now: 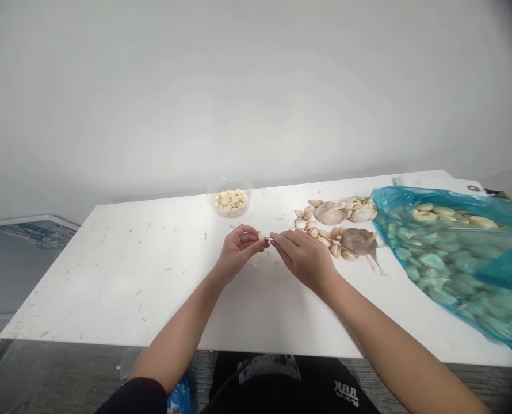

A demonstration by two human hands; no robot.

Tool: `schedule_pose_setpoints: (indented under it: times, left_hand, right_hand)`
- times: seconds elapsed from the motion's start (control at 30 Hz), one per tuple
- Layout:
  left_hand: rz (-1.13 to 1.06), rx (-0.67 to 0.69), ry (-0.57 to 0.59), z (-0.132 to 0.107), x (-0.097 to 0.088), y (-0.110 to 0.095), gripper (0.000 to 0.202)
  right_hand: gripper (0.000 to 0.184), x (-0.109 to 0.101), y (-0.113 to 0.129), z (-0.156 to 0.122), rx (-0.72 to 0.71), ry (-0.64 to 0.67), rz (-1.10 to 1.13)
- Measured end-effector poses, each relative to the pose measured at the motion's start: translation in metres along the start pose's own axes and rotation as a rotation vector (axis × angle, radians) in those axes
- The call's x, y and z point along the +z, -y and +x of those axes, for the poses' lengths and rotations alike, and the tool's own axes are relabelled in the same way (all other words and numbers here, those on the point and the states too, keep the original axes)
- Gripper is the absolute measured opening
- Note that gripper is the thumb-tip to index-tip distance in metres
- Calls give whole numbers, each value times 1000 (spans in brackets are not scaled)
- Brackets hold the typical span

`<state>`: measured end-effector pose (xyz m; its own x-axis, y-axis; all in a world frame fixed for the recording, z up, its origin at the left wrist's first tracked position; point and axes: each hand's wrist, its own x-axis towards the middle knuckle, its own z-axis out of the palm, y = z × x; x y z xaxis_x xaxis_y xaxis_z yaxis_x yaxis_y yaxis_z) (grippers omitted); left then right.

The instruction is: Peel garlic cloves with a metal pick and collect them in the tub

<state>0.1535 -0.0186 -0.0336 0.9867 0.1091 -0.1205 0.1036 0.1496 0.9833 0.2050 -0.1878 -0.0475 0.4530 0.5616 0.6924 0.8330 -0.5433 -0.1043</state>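
Over the middle of the white table, my left hand [240, 248] pinches a garlic clove [260, 236] between thumb and fingertips. My right hand [303, 256] is closed, palm down, on a small tool with a thin metal blade [268, 238]. The blade's tip meets the clove; its handle is hidden in my fingers. Behind my hands, a clear plastic bowl [232, 214] holds several peeled cloves [230, 199]. To the right of my right hand lie unpeeled cloves [325, 234] and a brownish garlic bulb [358, 241] with its stalk.
Broken-open bulbs [330, 213] lie farther back. A large translucent blue-green bag [454, 264] full of garlic covers the table's right end. Scraps of skin [168, 268] are scattered over the white table [122, 253]. A grey wall [256, 92] rises behind it.
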Motion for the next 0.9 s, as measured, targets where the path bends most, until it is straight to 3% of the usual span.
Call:
schedule_pose_setpoints:
  times: [0.33,0.5,0.9]
  left_hand:
    - [117,141,-28,2,-2,9,32]
    - [173,204,-10,3,-3,14,30]
    - [148,209,-26,2,-2,11,30]
  right_hand:
    - [18,1,0,0,18,82,-47]
    - [17,2,-1,0,-12,46,-60]
    - [15,3,-1,0,-2,25,-74]
